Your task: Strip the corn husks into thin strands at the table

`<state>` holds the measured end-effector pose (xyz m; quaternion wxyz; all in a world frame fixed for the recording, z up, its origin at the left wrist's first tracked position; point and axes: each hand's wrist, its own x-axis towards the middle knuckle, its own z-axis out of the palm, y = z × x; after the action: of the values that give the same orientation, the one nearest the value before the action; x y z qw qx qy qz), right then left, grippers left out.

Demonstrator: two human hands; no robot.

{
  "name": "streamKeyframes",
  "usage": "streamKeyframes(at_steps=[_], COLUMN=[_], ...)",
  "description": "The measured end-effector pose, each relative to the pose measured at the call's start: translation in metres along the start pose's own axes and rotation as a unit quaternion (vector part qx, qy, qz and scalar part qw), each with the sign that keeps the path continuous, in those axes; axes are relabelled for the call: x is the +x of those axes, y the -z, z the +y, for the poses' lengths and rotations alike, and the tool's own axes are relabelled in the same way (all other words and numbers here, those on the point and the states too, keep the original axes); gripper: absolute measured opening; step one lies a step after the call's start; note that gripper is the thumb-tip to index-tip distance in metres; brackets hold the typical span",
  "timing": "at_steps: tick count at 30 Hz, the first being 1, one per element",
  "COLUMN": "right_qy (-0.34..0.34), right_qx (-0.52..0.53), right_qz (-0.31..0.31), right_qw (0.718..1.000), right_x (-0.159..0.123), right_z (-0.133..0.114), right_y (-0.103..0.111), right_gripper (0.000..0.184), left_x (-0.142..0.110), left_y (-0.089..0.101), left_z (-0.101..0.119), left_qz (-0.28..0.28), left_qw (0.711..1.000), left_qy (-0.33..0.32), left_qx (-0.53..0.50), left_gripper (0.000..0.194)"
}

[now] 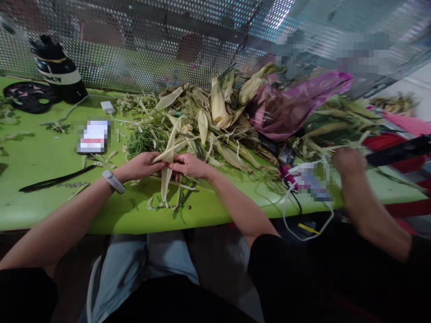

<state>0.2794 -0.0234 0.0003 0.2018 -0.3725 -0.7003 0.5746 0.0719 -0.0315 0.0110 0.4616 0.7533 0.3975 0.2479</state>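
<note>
Strips of pale dried corn husk (167, 179) cross each other between my two hands, one hanging down and one slanting up to the right. My left hand (145, 165), with a light wristband on its wrist, pinches the husk from the left. From the right, my right hand (190, 166) closes its fingers on the same strips, close to the left fingertips. Just behind the hands lies a bundle of thin green strands (143, 141). A large heap of corn husks (202, 116) spreads beyond them, and short scraps lie on the table under the hands.
On the green table (67, 175) are a phone (93, 137), a white charger (107, 107), a black strap (57, 178), a dark bottle (59, 69) and a purple plastic bag (286, 107). A perforated metal panel (134, 49) stands behind. At right, a co-worker's hand (348, 161) is near white cables.
</note>
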Motion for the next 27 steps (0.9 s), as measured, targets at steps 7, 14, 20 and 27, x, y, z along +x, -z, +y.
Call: streamKeyframes(at_steps=[7,14,20,27], right_qy=[0.02,0.037,0.038,0.029], right_qx=[-0.003,0.021,0.045,0.01], right_qz=[-0.024,-0.035,-0.052,-0.021], right_qw=[1.0,0.998,0.997,0.999], right_x=[-0.001,-0.004,-0.004,0.0], right_z=[0.0,-0.003,0.002,0.008], right_y=[0.002,0.005,0.008,0.006], right_gripper=[0.015,0.02,0.026,0.022], left_x=[0.0,0.0,-0.002,0.001], left_y=[0.0,0.004,0.011,0.007], left_z=[-0.003,-0.005,-0.006,-0.006], left_qz=[0.003,-0.065,-0.108,-0.101], left_qw=[0.999,0.996,0.993,0.994], left_qy=[-0.029,-0.042,-0.035,-0.046], left_qx=[-0.041,-0.037,-0.033,-0.011], left_gripper=[0.023,0.032,0.037,0.029])
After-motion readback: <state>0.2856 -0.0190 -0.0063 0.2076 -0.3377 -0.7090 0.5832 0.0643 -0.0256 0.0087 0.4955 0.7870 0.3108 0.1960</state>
